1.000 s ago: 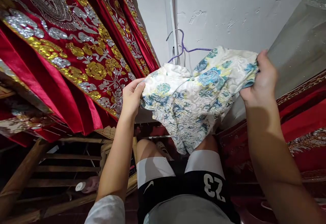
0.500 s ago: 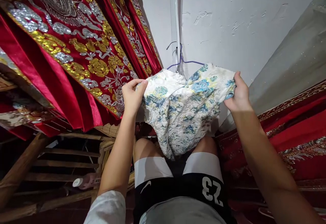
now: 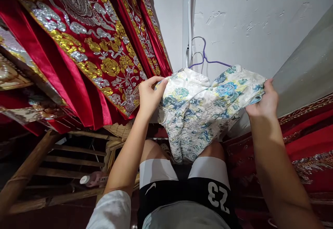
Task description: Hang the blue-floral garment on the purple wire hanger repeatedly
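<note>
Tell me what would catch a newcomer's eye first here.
Probably the red cloth with gold and silver decoration, filling the upper left. Next, the pale floral top at the centre, spread between the left hand and right hand, with a purple hanger showing above its collar.

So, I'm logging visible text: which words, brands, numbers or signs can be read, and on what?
"23": upside down in view, on the right leg of the black shorts.
White swoosh logo, wordless: shorts' left leg.
Bottle: marks too small to read.
</note>
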Demonstrator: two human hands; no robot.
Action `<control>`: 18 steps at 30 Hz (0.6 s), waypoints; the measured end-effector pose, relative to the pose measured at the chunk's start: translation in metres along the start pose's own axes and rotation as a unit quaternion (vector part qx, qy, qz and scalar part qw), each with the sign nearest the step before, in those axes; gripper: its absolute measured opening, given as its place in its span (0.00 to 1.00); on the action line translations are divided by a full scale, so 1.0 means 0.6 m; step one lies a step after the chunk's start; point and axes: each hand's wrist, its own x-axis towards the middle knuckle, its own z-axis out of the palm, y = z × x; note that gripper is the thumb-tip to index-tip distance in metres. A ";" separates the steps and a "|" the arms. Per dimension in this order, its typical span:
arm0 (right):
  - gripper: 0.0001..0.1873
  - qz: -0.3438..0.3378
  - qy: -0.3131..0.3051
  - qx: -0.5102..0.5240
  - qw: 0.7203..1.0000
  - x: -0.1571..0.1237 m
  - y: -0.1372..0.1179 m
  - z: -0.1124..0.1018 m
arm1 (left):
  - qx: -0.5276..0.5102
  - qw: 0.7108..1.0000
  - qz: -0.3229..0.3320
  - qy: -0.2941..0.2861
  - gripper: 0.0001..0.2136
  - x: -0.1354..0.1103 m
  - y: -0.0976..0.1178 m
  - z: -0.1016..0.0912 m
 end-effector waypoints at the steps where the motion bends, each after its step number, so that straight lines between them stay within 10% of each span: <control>1: 0.23 0.014 0.008 0.006 1.000 0.002 -0.002 0.003 | 0.009 1.000 0.005 0.001 0.11 0.004 0.003 0.001; 11: 0.32 0.041 0.104 0.044 0.993 0.004 -0.009 -0.023 | 0.084 0.991 0.071 -0.081 0.09 0.044 0.028 0.056; 15: 0.33 -0.127 -0.012 -0.017 0.992 -0.109 -0.012 -0.063 | 0.131 0.982 0.105 -0.080 0.11 0.021 -0.009 0.068; 18: 0.21 -0.276 -0.208 -0.145 0.927 -0.206 -0.023 -0.079 | 0.099 0.987 0.116 -0.050 0.14 0.007 -0.048 0.084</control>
